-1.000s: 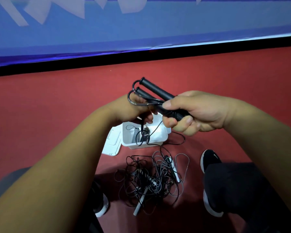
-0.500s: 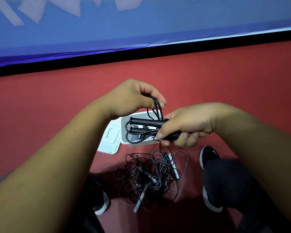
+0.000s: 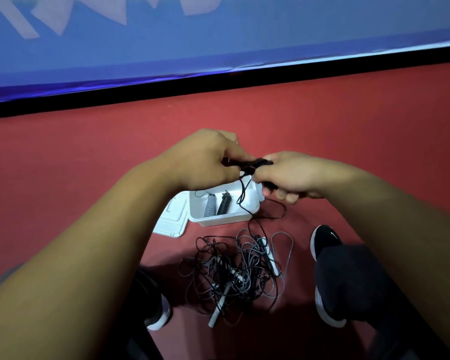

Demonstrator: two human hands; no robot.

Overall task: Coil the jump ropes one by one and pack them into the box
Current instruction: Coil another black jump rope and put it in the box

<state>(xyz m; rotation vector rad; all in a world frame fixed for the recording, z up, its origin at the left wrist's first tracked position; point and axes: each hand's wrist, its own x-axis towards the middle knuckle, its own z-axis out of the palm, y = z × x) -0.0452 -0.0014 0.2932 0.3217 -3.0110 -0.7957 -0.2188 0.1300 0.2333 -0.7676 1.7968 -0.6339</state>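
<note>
Left hand and right hand clamp a black jump rope above the white box, fingers hiding most of its handles; its cord trails toward the tangled pile on the floor.

Black jump rope: gripped between my left hand and right hand above the box, its handles mostly hidden; a loose cord hangs from it across the box to the floor. White box: open, standing on the floor, holding a grey coil and a black coil side by side. Tangled ropes: a black and grey heap on the floor just beside the box, on my side.
</note>
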